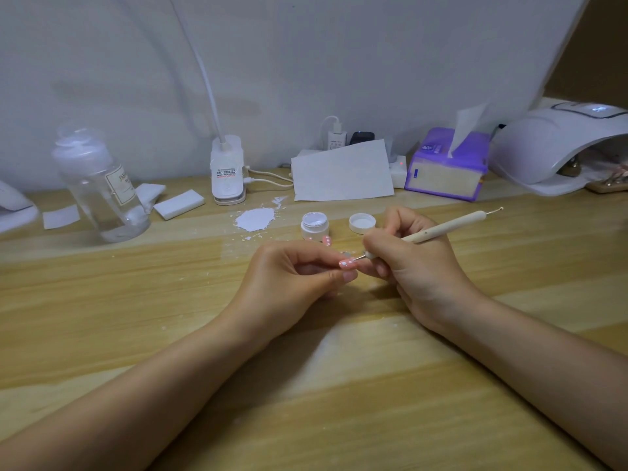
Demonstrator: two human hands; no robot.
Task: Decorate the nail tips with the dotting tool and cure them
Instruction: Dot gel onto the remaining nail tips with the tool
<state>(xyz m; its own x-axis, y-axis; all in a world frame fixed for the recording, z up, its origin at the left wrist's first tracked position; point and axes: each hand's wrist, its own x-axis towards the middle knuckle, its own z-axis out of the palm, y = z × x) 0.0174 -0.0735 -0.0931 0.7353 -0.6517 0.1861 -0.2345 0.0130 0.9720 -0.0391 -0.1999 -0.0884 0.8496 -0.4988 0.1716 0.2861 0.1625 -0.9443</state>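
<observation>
Two bare hands met low over the table [306,385], left hand [289,280] fingers pinching a pink nail tip [347,264] while right hand [407,263] fingers gripped the dotting tool [441,229], mid-dotting; next likely needed gel from the open jar [314,226], curing lamp [557,144] beyond.

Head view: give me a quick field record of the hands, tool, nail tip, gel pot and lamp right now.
left hand: pinching a pink nail tip with white dots on it
right hand: gripping the dotting tool, metal point at the nail tip
gel pot: open, behind the hands, white gel inside
lid: off, lying right of the pot
second nail tip: pink, dotted, by the pot
curing lamp: far right; whether lit, cannot tell
</observation>
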